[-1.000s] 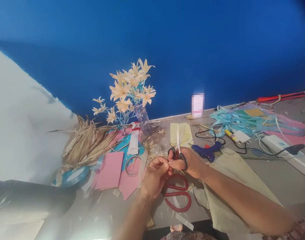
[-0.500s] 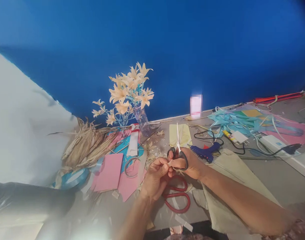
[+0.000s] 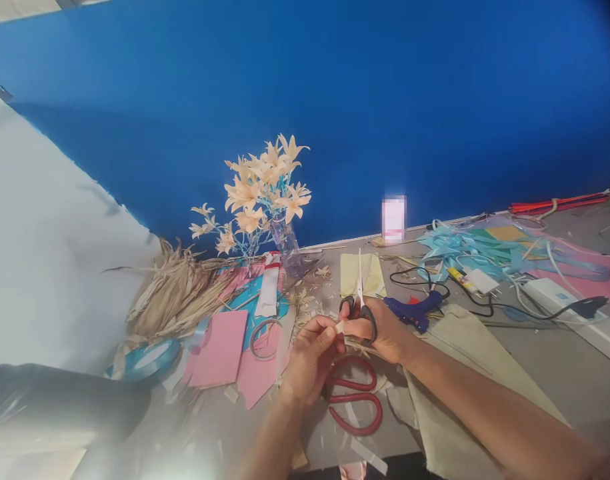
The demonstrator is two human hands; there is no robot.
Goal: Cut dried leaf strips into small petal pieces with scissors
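Note:
My left hand (image 3: 309, 360) pinches a small pale piece of husk or paper (image 3: 340, 327) between thumb and fingers; its exact kind is too small to tell. Close beside it, my right hand (image 3: 387, 333) holds black-handled scissors (image 3: 361, 283) looped over the fingers, blades pointing away and nearly closed. The right fingertips also meet at the pale piece. Below both hands lie large red-handled scissors (image 3: 359, 417), their blades hidden under the left hand. Pale scraps (image 3: 312, 313) are scattered just beyond the fingers.
Pale artificial flowers (image 3: 265, 180) stand in a clear vase (image 3: 287, 247) near the blue wall. Dried husks (image 3: 177, 287), pink paper (image 3: 219, 350) and a tape roll (image 3: 265, 340) lie left. A blue glue gun (image 3: 415, 310), teal strips (image 3: 449, 247) and a power strip (image 3: 555, 293) are right.
The view has tilted slightly, so the scene sits a little lower. Both hands stay together with the same grip, and the pale piece shows a bit more clearly between the fingertips.

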